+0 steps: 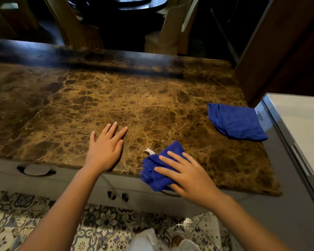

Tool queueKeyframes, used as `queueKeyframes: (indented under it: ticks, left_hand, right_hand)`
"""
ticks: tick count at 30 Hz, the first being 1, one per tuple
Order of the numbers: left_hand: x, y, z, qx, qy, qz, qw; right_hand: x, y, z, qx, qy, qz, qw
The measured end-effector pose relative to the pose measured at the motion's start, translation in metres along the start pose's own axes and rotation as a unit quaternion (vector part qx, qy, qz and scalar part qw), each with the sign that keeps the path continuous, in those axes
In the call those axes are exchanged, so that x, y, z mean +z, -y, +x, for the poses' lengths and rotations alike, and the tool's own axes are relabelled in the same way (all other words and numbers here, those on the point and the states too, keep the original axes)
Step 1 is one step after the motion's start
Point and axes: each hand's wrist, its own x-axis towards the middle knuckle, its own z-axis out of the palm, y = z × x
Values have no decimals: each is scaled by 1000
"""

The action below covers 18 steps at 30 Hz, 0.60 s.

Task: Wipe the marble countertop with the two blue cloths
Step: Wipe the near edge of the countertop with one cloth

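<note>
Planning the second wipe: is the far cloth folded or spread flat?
Folded: the far cloth lies in a compact doubled shape, layered edges showing.

My left hand (104, 151) lies flat with fingers spread, and my right hand (187, 175) presses palm-down, both forearms reaching forward.

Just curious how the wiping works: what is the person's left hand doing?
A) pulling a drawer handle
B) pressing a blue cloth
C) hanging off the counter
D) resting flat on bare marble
D: the left hand lies spread, palm down, on the marble countertop, with no cloth under it.
</note>
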Motion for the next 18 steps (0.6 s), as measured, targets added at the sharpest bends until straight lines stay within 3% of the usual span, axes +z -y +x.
queueKeyframes:
  ticks: [5, 14, 18]
  left_hand:
    - [-1, -2, 1, 5, 6, 1, 1000]
    - [-3, -4, 1, -1, 29, 11, 1000]
    - [-9, -16, 3, -33, 52, -48, 997]
  right_hand:
    - [-14, -8, -13, 45, 6, 46, 998]
    - [-2, 5, -32, 57, -153, -29, 986]
    - [3, 4, -52, 70, -199, 25, 977]
